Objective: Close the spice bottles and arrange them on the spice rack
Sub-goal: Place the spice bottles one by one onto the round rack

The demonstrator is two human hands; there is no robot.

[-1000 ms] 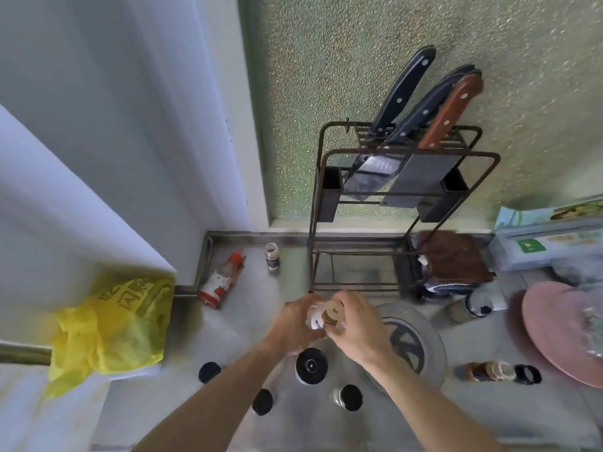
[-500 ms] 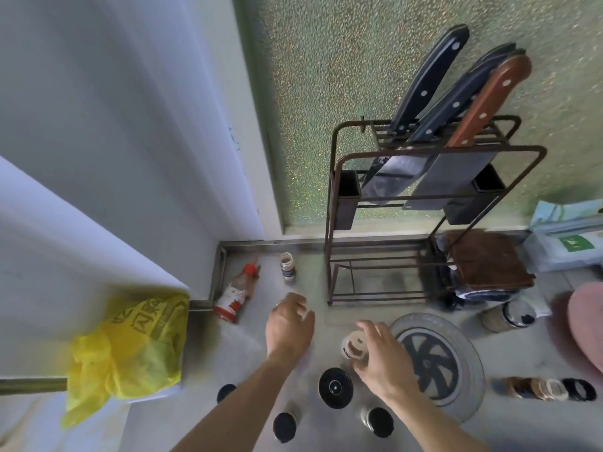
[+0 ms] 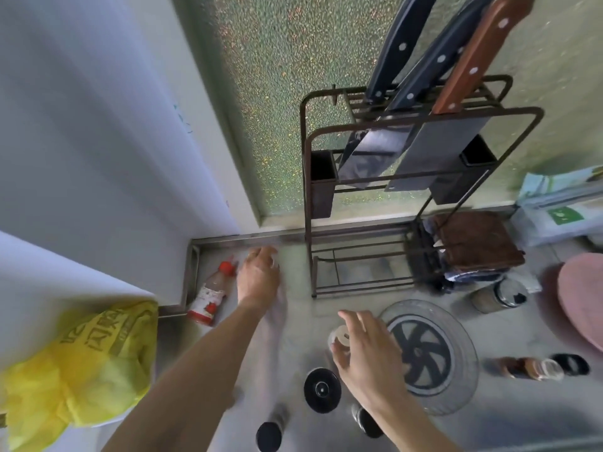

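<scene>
My right hand [image 3: 367, 360] curls thumb and fingers round an uncapped spice bottle with a white perforated top [image 3: 339, 335], standing on the steel counter. My left hand [image 3: 257, 277] reaches to the back corner, covering the spot where a small spice bottle stood; that bottle is hidden and the grip is unclear. A loose black lid [image 3: 322, 390] lies just in front. Two black-capped bottles [image 3: 269, 435] [image 3: 368, 422] stand near the front edge. Another bottle [image 3: 528, 368] lies on its side at right beside a black lid [image 3: 571, 365]. The dark metal rack [image 3: 359, 282] stands behind, its bottom shelf bare.
Knives [image 3: 424, 102] hang in the rack's top. A red-capped sauce bottle [image 3: 212, 291] lies at left by a yellow bag [image 3: 81, 363]. A round drain cover [image 3: 424, 353], a black-lidded jar [image 3: 499, 295], a brown cloth [image 3: 476, 239] and a pink plate [image 3: 584, 295] sit at right.
Both hands held the white-topped bottle together; the right set it down on the counter. My left hand let go and moved back-left to the small bottle by the wall.
</scene>
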